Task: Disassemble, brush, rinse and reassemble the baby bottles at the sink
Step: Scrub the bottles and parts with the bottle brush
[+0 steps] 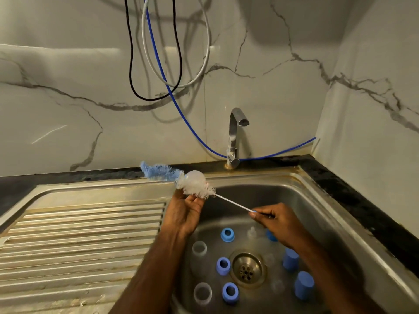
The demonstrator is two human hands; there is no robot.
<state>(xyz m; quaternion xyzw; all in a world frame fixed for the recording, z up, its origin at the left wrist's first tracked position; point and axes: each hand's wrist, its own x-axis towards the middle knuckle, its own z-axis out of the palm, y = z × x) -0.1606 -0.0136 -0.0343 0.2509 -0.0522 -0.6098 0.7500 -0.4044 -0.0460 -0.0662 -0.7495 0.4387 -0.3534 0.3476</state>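
My left hand (pixel 187 211) holds a clear teat (pixel 195 180) in its fingertips above the sink's left rim. A blue and white bottle brush (pixel 162 172) is pushed through the teat, its bristles sticking out on both sides. My right hand (pixel 276 220) pinches the brush's twisted wire handle (pixel 233 203) over the basin. Down in the steel sink (pixel 322 214) lie blue collar rings (pixel 227 234), clear bottle bodies (pixel 199 248), blue caps (pixel 290 259) and other clear teats (pixel 252 232), spread around the drain (pixel 247 269).
A chrome tap (pixel 235 134) stands behind the basin, with no water running. The ribbed steel drainboard (pixel 79 236) spreads to the left. A blue hose (pixel 181 109) and black and white cables (pixel 156 64) hang down the marble wall. A black counter edge (pixel 362 200) runs along the right.
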